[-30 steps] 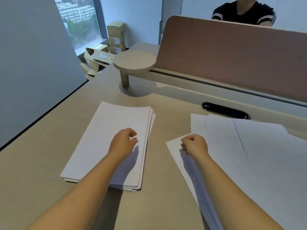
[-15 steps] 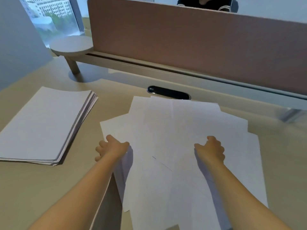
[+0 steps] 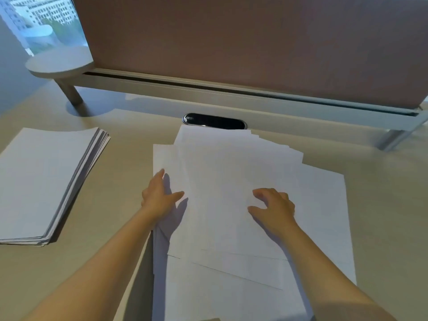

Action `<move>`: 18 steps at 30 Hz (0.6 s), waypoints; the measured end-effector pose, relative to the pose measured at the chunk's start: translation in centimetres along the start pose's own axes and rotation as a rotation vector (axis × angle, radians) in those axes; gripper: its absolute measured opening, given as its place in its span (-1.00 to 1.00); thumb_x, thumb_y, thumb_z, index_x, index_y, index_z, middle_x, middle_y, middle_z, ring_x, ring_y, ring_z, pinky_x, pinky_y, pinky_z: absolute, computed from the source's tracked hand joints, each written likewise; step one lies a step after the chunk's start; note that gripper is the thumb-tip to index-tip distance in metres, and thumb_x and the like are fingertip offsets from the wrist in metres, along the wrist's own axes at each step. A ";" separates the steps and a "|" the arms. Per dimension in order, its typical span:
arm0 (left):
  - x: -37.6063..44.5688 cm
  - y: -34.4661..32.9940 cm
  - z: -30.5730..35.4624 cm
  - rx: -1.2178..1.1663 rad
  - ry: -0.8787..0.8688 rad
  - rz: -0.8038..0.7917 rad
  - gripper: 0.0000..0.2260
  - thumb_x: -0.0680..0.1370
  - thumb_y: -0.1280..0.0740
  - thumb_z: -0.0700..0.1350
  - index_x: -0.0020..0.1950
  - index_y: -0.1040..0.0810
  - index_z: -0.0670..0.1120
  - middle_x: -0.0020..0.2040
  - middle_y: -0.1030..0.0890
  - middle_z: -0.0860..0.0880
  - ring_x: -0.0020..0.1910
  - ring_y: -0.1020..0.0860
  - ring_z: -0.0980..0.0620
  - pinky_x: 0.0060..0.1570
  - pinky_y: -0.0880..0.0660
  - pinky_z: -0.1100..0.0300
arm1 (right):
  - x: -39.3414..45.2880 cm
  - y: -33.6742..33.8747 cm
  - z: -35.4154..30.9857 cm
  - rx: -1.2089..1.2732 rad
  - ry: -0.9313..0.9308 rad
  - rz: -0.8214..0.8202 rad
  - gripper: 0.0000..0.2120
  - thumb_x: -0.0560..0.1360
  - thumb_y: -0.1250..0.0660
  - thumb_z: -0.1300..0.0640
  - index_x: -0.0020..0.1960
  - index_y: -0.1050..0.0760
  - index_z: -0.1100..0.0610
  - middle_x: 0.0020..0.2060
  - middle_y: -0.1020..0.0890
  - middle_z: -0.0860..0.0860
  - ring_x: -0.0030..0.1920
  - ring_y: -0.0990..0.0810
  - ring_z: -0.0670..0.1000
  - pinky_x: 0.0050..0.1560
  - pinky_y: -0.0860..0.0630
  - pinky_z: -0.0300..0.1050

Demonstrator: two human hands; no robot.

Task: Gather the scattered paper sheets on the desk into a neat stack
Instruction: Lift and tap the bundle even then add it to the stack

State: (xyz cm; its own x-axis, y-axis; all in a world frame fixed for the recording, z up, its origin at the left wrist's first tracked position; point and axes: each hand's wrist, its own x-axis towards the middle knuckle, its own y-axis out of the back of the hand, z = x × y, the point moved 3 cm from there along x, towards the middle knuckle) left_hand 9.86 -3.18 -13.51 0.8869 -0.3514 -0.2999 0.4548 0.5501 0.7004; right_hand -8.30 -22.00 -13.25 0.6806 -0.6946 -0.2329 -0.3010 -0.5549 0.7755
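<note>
Several loose white paper sheets (image 3: 231,163) lie overlapped and skewed in the middle of the beige desk (image 3: 129,163). My left hand (image 3: 159,195) rests flat on the left edge of this spread, fingers straight and thumb out. On top of the sheets, right of centre, my right hand (image 3: 274,205) touches the paper with spread, slightly bent fingers. A thick, squared stack of white paper (image 3: 44,179) sits apart at the left of the desk.
A brown divider panel (image 3: 231,38) stands along the back of the desk above a pale rail. A black oval cable port (image 3: 214,121) lies just behind the sheets. A round side shelf (image 3: 59,63) on a leg stands at the back left.
The view moved closer to the loose sheets. My left hand opened flat against their left edge, and my right hand shifted left onto the middle. The sheets now lie closer together.
</note>
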 end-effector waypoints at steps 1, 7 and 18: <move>0.1 0.3 -0.3 0.012 0.034 0.041 -0.32 0.50 -0.36 -0.04 0.51 -0.09 -0.08 0.51 -0.19 -0.08 0.47 -0.17 -0.16 0.38 -0.19 -0.06 | 0.1 0.5 0.2 -0.013 -0.030 0.051 -0.54 0.48 -0.30 -0.01 0.36 -0.34 -0.01 0.35 -0.39 -0.05 0.38 -0.29 0.04 0.38 -0.27 -0.01; -1.1 0.8 -0.7 0.063 0.266 0.095 -0.34 0.50 -0.34 0.02 0.47 -0.13 -0.19 0.45 -0.22 -0.19 0.42 -0.19 -0.22 0.33 -0.23 -0.04 | 0.3 2.2 2.3 -0.192 -0.377 0.113 -0.29 0.41 -0.32 -0.10 0.45 -0.15 0.12 0.39 -0.28 0.10 0.39 -0.25 0.16 0.32 -0.27 0.05; -1.0 0.7 -0.7 -0.187 0.114 0.024 -0.33 0.45 -0.41 -0.13 0.47 -0.16 -0.17 0.45 -0.28 -0.17 0.42 -0.28 -0.18 0.38 -0.29 -0.06 | 0.2 0.8 0.3 0.013 -0.204 0.016 -0.30 0.41 -0.37 0.08 0.46 -0.14 0.06 0.41 -0.29 0.03 0.40 -0.25 0.11 0.34 -0.26 0.00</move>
State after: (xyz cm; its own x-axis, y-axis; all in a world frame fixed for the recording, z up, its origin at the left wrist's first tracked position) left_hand 9.36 -1.93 -13.20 0.8964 -0.2537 -0.3634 0.4307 0.6919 0.5795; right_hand -8.61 -22.75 -12.91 0.5266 -0.7812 -0.3353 -0.3201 -0.5477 0.7731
